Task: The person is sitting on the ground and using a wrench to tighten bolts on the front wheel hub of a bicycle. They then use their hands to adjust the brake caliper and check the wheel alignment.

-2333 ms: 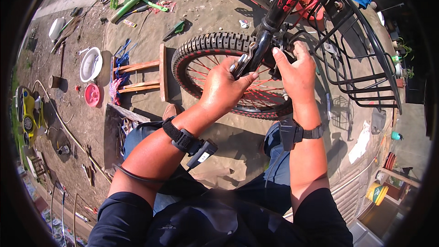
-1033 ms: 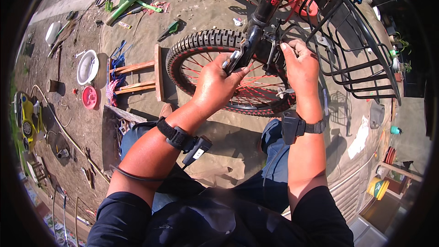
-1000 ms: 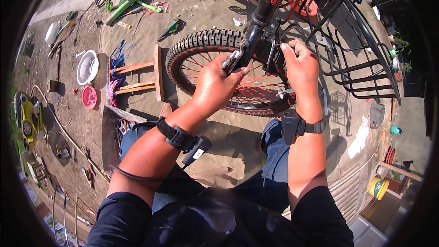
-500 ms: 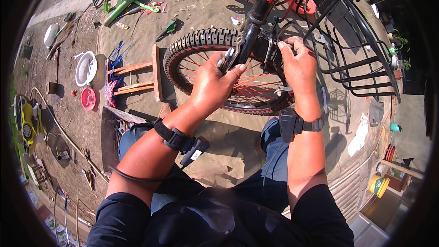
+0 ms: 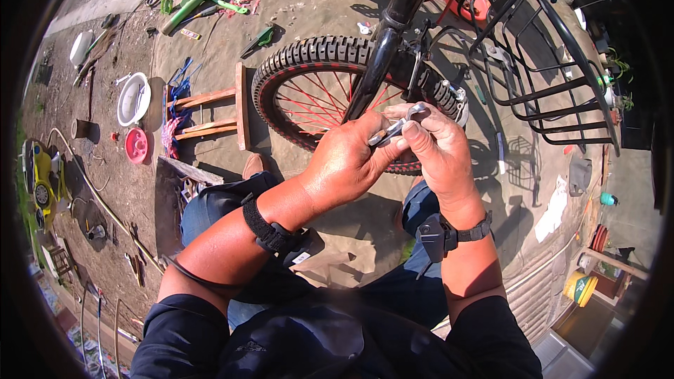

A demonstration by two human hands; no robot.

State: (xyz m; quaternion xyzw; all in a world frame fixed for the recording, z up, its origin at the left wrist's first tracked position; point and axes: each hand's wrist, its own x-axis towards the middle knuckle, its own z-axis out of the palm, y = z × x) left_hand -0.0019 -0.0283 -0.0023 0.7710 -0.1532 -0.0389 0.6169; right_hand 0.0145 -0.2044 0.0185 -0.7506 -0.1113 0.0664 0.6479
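Wrench, small, metal, pinched between both hands in front of the bike wheel. Long axis up-right toward the fork. Left hand fingers clamped on lower end; right hand fingers closed on upper end. Small white scrap on ground beyond wheel.

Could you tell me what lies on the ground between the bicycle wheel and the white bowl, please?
In the head view, a small wooden stool lies on its side between the wheel and the white bowl, with blue cord bunched beside it.
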